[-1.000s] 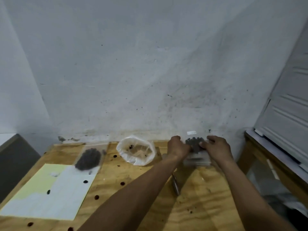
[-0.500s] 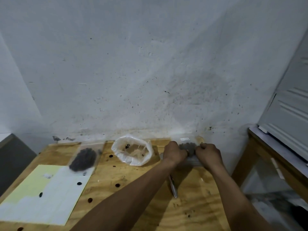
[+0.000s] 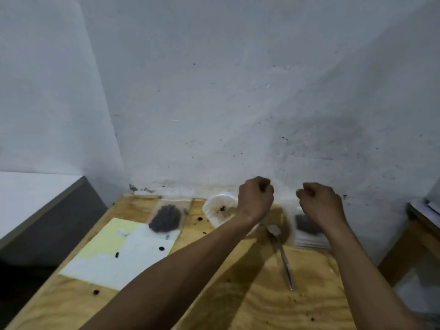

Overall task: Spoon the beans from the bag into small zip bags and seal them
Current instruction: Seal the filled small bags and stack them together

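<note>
Two grips [image 3: 256, 198] [image 3: 320, 206], two filled zip bags [image 3: 166, 217] [image 3: 307, 225]

Bare workroom: plywood table [image 3: 262, 294] against scuffed white wall [image 3: 214, 91]

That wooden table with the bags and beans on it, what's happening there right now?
A person is packing dark beans into small clear zip bags. Both hands, left hand and right hand, are raised with fingers curled, holding up a clear zip bag by its top corners; dark beans sit at its bottom. A metal spoon lies on the light wooden table. The white plastic bean bag stands open behind the left wrist, and a filled zip bag lies further left, partly on a sheet of paper.
</note>
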The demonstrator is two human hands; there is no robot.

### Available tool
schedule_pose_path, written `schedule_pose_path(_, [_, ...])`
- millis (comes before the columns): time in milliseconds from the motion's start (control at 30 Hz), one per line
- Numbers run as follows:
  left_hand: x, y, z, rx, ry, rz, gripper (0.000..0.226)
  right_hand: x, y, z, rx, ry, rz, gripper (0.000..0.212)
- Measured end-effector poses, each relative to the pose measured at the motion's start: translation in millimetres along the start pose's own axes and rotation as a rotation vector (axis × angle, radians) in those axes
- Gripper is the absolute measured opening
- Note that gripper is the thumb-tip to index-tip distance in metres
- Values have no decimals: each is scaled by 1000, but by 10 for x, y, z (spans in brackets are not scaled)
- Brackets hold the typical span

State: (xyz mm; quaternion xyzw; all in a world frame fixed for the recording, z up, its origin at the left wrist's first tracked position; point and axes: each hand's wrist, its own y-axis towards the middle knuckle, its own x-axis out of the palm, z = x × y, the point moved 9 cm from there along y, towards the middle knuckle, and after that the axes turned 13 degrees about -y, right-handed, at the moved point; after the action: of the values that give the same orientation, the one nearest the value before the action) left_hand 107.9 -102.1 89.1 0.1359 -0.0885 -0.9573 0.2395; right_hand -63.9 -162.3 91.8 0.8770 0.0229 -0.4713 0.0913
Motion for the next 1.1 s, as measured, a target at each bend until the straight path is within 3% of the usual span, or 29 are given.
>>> schedule_pose_path(133, [-921, 71, 23, 137, 43, 184, 24, 273, -240, -883, -250, 45, 5, 32])
schedule_pose_path(200, [-1387, 95, -95, 121, 143, 254, 24, 528, -409, -1283, -381, 24, -23, 29])
schedule_pose_path(333, [-2183, 98, -769, -196, 471, 261, 30, 1235, -763, -1838, -533, -18, -226, 26])
schedule_pose_path(467, [-2549, -134, -1270, -480, 650, 106, 33, 1845, -872, -1992, -436, -130, -375, 36])
schedule_pose_path(600, [-2661, -206, -1421, -497, 472, 132, 34, 2169, -837, -1985, -221, 12, -446, 28])
schedule_pose_path(700, [-2718, -238, -1571, -534, 171, 210, 33, 2340, -807, -1932, -51, 174, -514, 19])
schedule_pose_path(767, [-2736, -266, -1667, -559, -14, 256, 48, 2400, -773, -1888, 19, 267, -517, 7])
schedule_pose_path(800, [-2751, -266, -1692, -559, -89, 280, 51, 2406, -758, -1889, 38, 336, -511, 11])
schedule_pose_path(900, [-2869, -249, -1603, -460, -287, 343, 29, 2328, -732, -1992, -4, 472, -475, 28])
schedule_pose_path(967, [-3005, -289, -1504, -406, -412, 377, 30, 2268, -753, -2125, -67, 512, -456, 35])
schedule_pose_path(1100, [-3365, -432, -1316, -298, -510, 452, 19, 2173, -873, -2480, -255, 472, -408, 29])
